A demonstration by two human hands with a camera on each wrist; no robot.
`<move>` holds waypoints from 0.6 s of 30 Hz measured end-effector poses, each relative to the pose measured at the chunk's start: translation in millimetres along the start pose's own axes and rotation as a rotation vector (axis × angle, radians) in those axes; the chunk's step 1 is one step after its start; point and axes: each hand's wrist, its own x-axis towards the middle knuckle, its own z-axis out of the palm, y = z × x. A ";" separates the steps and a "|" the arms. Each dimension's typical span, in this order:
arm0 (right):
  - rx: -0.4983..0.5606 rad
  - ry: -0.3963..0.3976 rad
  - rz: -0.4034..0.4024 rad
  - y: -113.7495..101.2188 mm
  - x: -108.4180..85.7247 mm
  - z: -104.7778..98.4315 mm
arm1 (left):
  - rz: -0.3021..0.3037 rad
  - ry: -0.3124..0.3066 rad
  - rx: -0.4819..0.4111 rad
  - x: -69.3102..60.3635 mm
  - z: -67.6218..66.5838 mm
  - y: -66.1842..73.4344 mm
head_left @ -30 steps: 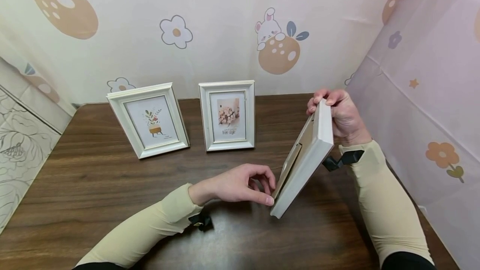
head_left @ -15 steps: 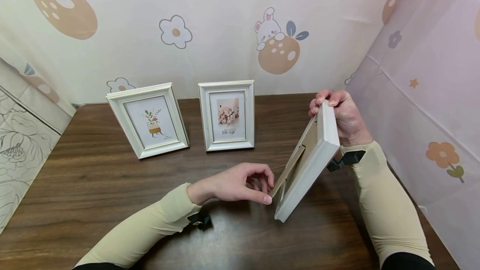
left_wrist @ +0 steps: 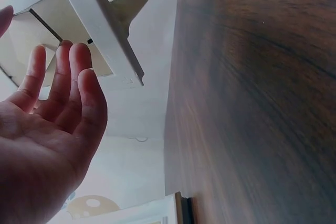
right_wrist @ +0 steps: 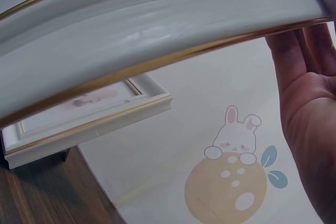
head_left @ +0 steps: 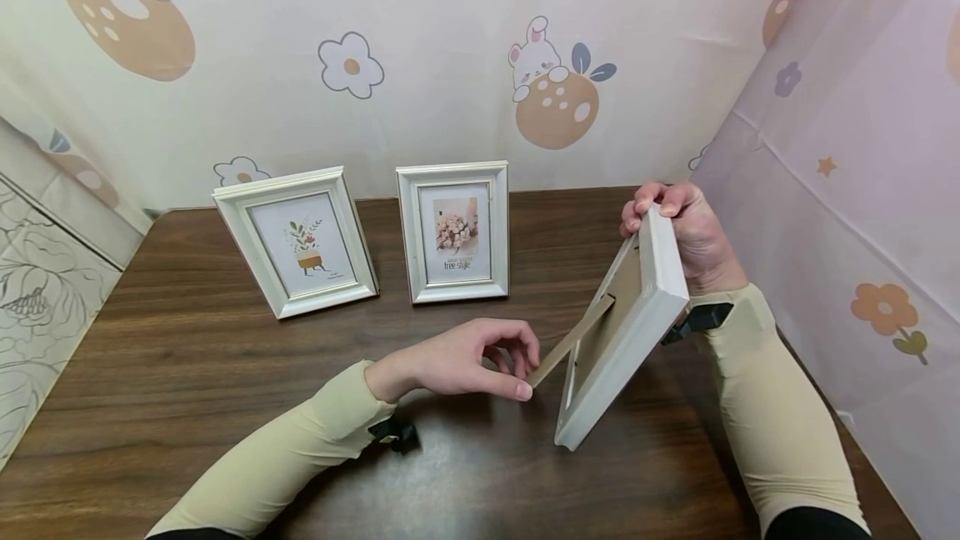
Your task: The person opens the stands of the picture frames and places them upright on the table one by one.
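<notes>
My right hand [head_left: 693,236] grips the top end of a white picture frame [head_left: 630,348], fingers and thumb around its edge. The frame is tilted, its tan back turned to the left. From that back a thin easel leg [head_left: 573,340] swings out, and my left hand [head_left: 468,361] pinches its free end between thumb and fingers. The left wrist view has the frame [left_wrist: 97,19] beyond the curled fingers of the left hand [left_wrist: 47,145]. Across the right wrist view runs the frame's gold-lined front moulding [right_wrist: 157,30], with the right hand [right_wrist: 310,108] at its right end.
Two more white picture frames stand upright at the back of the brown wooden table [head_left: 225,382]: one with a plant picture [head_left: 303,244], the other with a flower picture [head_left: 456,232]. Behind them hangs a patterned curtain [head_left: 442,48]; another [head_left: 862,148] borders the right side.
The easel leg has opened away from the back of the frame, drawn left by my left hand. My right hand has shifted the frame slightly to the right.
</notes>
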 end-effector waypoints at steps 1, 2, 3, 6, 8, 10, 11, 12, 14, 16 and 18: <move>-0.002 -0.001 0.000 0.2 0.0 0.0 | -0.001 0.001 -0.002 -0.2 -0.3 -0.4; -0.002 -0.003 0.000 0.4 0.0 0.0 | -0.001 0.002 -0.003 -0.5 -0.6 -0.8; 0.000 -0.007 0.000 0.5 0.1 -0.1 | -0.001 0.002 -0.006 -0.7 -0.8 -1.2; 0.001 -0.021 0.003 0.8 -0.1 -0.2 | 0.000 0.002 -0.009 -1.4 -1.7 -1.8; 0.003 -0.028 0.006 0.6 -0.4 -0.1 | 0.002 0.001 -0.010 -1.8 -2.4 -2.1; 0.001 -0.036 0.008 0.4 -0.8 -0.1 | 0.007 0.000 -0.009 -2.2 -3.2 -2.1; 0.000 -0.036 0.010 0.0 -0.9 0.0 | 0.008 0.000 -0.008 -2.3 -3.6 -2.3; 0.000 -0.037 0.012 -0.1 -1.0 0.0 | 0.009 0.000 -0.008 -2.4 -4.0 -2.4; 0.001 -0.047 0.013 -0.4 -1.4 -0.2 | 0.012 0.002 -0.004 -2.6 -4.5 -2.5; 0.001 -0.059 0.011 -0.5 -1.4 -0.5 | 0.014 0.004 -0.005 -2.6 -4.8 -3.0; 0.002 -0.063 0.013 -0.8 -1.8 -0.7 | 0.015 0.005 -0.008 -2.7 -5.0 -3.6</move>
